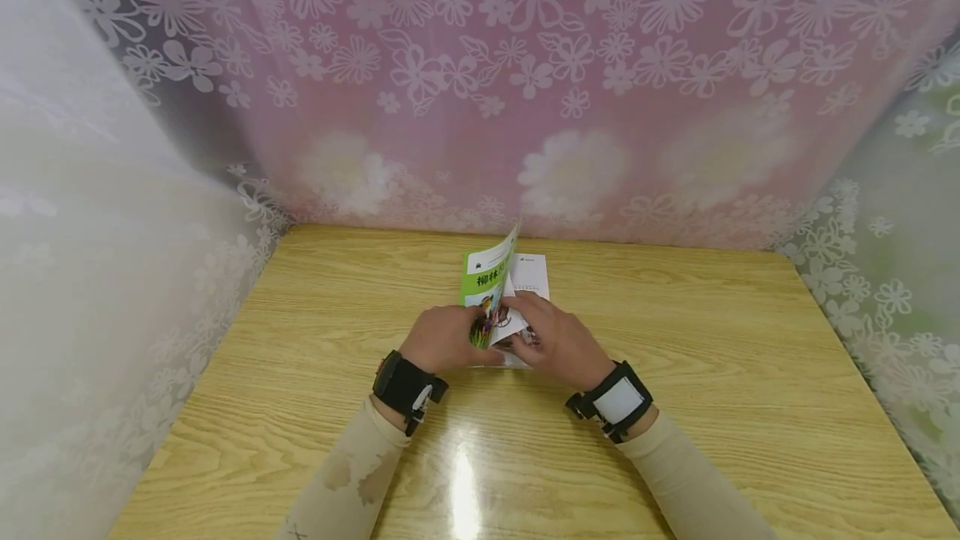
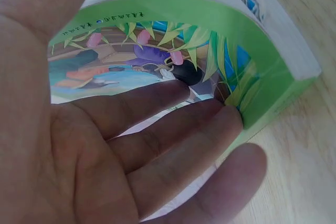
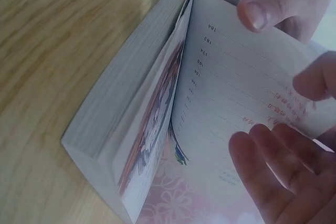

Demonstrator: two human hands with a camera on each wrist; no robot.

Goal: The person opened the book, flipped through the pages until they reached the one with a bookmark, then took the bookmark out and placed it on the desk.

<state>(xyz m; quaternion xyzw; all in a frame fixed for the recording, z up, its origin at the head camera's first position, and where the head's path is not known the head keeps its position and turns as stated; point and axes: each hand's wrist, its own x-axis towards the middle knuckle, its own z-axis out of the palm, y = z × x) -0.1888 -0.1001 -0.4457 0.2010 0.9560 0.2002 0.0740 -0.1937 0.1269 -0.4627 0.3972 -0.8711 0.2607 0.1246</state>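
A paperback book (image 1: 474,282) with a green-edged, illustrated front cover lies on the table, its cover and front leaves lifted. My left hand (image 1: 444,338) holds these leaves, with the fingers (image 2: 178,145) along the outside of the cover (image 2: 210,14). The left thumb (image 3: 257,14) rests on a printed contents page (image 3: 220,72). On the book's other side is my right hand (image 1: 564,344). Its bent fingers (image 3: 283,156) and thumb lie in front of that page, apart from each other. Whether they touch the paper cannot be made out. Below, an illustrated page (image 3: 157,114) is partly visible.
The book rests on a light wood-grain table (image 1: 337,290). Behind it hangs a pink flowered curtain (image 1: 480,107), with pale flowered sheeting (image 1: 900,257) at the sides. Black straps with small cameras (image 1: 408,386) sit on both wrists.
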